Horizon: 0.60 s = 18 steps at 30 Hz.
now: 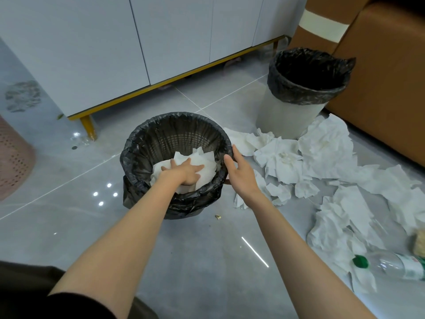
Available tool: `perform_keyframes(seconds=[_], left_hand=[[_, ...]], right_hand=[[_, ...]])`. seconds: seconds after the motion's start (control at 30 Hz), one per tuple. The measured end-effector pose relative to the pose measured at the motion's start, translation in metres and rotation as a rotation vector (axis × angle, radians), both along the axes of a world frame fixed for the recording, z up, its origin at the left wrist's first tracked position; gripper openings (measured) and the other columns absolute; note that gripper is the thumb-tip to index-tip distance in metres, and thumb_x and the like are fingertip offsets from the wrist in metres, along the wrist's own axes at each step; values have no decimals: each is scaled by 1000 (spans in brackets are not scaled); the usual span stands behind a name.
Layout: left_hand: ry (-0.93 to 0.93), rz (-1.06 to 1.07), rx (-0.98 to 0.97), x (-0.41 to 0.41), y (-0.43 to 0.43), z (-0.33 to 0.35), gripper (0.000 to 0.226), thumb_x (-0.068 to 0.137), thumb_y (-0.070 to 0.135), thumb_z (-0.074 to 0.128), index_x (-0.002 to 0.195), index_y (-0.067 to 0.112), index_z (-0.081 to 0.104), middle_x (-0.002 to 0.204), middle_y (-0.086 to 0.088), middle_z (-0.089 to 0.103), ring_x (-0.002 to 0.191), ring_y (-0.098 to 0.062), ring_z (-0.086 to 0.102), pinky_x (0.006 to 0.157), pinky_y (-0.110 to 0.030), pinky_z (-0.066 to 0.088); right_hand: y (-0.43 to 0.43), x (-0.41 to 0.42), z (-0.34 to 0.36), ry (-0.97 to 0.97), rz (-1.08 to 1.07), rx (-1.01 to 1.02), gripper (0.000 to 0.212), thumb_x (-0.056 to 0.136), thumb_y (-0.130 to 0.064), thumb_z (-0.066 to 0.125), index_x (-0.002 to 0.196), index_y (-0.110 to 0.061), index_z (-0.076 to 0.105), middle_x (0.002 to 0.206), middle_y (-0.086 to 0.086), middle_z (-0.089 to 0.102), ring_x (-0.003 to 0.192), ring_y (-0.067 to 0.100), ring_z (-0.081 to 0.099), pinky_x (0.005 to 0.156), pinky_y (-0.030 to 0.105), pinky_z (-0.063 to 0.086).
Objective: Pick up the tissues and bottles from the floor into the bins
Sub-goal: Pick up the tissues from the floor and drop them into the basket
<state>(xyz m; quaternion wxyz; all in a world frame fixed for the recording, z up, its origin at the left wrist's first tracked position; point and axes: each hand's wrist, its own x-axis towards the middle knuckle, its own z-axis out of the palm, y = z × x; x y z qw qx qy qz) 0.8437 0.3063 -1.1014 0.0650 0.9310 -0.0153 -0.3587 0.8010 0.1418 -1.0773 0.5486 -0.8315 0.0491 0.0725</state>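
A dark woven bin [161,137] lined with a black bag stands on the floor in front of me. My left hand [186,172] is inside it, fingers spread flat, pressing down on white tissues [205,161]. My right hand [241,173] touches the bin's right rim with straight fingers. A white bin [289,113] with a black liner stands farther back on the right. Several crumpled tissues [322,157] lie scattered on the floor to the right. A clear plastic bottle [391,265] with a green cap lies at the lower right edge.
A white cabinet [115,42] on yellow legs runs along the back. A brown sofa [379,77] borders the right side. A pink perforated basket [13,157] sits at the left edge. A small scrap [218,217] lies on the grey tiles near the bin.
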Motion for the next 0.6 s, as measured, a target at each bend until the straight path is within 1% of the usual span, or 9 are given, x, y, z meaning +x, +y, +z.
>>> perform_keyframes(seconds=[0.03, 0.1, 0.2, 0.27, 0.3, 0.33, 0.4, 0.5, 0.6], left_hand=[[-29, 4, 0, -3, -4, 9, 48, 101, 43, 24, 147, 47, 8, 159, 5, -10, 142, -42, -15, 108, -67, -3], [-122, 2, 5, -9, -12, 27, 48, 101, 44, 24, 147, 46, 11, 160, 6, -7, 142, -44, -12, 104, -70, -7], [-330, 87, -131, -18, -28, 49, 46, 101, 35, 29, 147, 39, 26, 158, 3, 17, 142, -43, 10, 104, -71, -4], [-553, 157, -281, -26, -45, 65, 44, 99, 26, 35, 142, 31, 38, 145, -2, 43, 132, -36, 37, 108, -63, 18], [-669, 167, -342, -31, -54, 73, 42, 98, 24, 37, 140, 28, 42, 137, -4, 52, 124, -32, 46, 103, -54, 32], [-768, 165, -401, -35, -63, 81, 41, 98, 22, 38, 138, 26, 45, 131, -5, 56, 117, -30, 52, 96, -47, 41], [-893, 133, -525, -45, -83, 93, 40, 98, 20, 39, 136, 23, 47, 126, -4, 59, 111, -26, 55, 88, -41, 47], [-899, 111, -675, -55, -110, 100, 38, 97, 19, 41, 133, 24, 50, 125, 1, 60, 111, -19, 55, 90, -37, 48], [-825, 60, -729, -66, -131, 90, 36, 97, 20, 40, 132, 26, 50, 120, 3, 61, 105, -18, 58, 88, -38, 49]], right_hand=[[-3, -2, 0, 12, -25, 28, 57, 96, -47, 40, 148, -26, 31, 143, -2, 46, 122, 18, 53, 104, 40, 44], [-11, -7, 3, 44, -87, 68, 50, 98, -40, 41, 145, -22, 37, 136, -4, 49, 104, 20, 61, 88, 38, 54], [-34, -17, 4, 74, -175, 115, 39, 100, -25, 43, 138, -18, 45, 126, -2, 52, 93, 19, 61, 77, 31, 53], [-51, -23, 2, 96, -227, 124, 36, 98, -19, 45, 134, -16, 49, 125, 1, 53, 89, 18, 61, 73, 29, 51], [-59, -26, 1, 112, -253, 128, 36, 97, -17, 46, 132, -15, 50, 124, 3, 55, 88, 18, 61, 72, 28, 50], [-68, -29, -1, 132, -276, 124, 35, 97, -16, 46, 131, -15, 51, 123, 4, 55, 87, 18, 60, 70, 27, 50], [-86, -37, -4, 155, -323, 117, 33, 96, -14, 45, 129, -13, 51, 120, 5, 57, 83, 16, 60, 68, 25, 49], [-109, -48, -16, 187, -362, 105, 33, 95, -11, 46, 128, -10, 52, 116, 7, 58, 80, 16, 59, 68, 26, 49], [-128, -58, -30, 241, -407, 94, 35, 94, -11, 47, 128, -8, 53, 111, 8, 60, 81, 19, 59, 71, 30, 49]])
